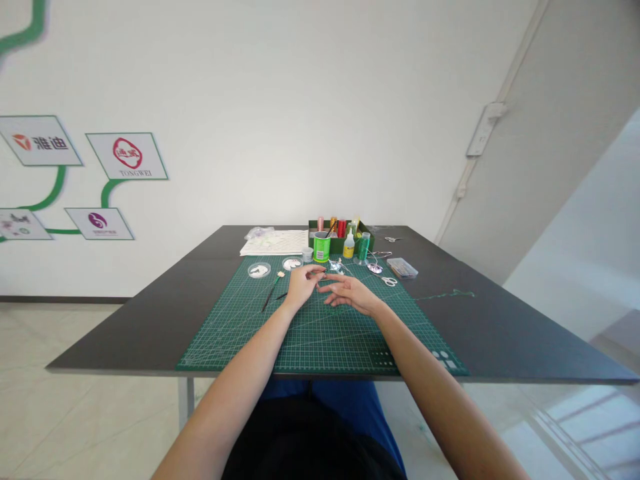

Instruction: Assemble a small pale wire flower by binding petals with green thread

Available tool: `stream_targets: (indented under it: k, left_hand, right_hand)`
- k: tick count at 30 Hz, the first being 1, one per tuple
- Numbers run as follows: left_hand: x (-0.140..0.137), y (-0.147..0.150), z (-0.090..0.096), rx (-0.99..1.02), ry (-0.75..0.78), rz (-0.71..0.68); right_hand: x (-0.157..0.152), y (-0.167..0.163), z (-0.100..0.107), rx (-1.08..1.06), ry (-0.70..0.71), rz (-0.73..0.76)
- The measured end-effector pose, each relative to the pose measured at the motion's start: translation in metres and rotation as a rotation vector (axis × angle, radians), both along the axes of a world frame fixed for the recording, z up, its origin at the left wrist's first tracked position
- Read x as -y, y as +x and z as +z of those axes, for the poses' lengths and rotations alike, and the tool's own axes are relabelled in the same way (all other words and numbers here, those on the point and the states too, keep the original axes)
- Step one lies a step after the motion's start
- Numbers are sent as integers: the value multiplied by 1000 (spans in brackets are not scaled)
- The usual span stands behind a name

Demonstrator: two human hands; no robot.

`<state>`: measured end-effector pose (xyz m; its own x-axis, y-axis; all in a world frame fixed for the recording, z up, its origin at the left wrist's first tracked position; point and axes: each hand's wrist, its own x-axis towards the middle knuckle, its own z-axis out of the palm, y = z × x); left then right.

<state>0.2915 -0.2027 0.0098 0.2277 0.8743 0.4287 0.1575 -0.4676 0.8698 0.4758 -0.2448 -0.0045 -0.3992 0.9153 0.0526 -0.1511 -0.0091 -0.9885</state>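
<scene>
My left hand is over the green cutting mat, its thumb and fingers pinched together. Whatever sits between those fingertips is too small to make out. My right hand reaches in from the other side with its fingers spread apart, the fingertips close to the left ones. Just beyond the hands lies a small shiny, silvery bundle with thin strands. To the left of my left hand are a dark slim tool with a pale flower-like piece by its tip, and another dark stick, partly hidden.
Behind the hands stand a green can, a glue bottle, a green thread spool and a box of spools. Shallow dishes lie left; scissors, a plastic case and green thread lie right.
</scene>
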Motion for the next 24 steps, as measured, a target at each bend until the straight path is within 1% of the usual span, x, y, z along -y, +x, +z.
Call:
stream_targets:
  k: [4,10,20,24]
  left_hand:
    - [0,0,0,-17,2,6]
    - [-3,-1,-2,-50,24,13]
    - [-3,2,-5,-27,-1,-11]
    - [-3,2,-6,-32,15,-21]
  right_hand:
    - [-5,1,-4,-16,8,-34]
    - [-7,0,-3,8,111,-84]
    - [-8,3,-4,145,186,-189]
    - [-8,4,-2,227,192,-198]
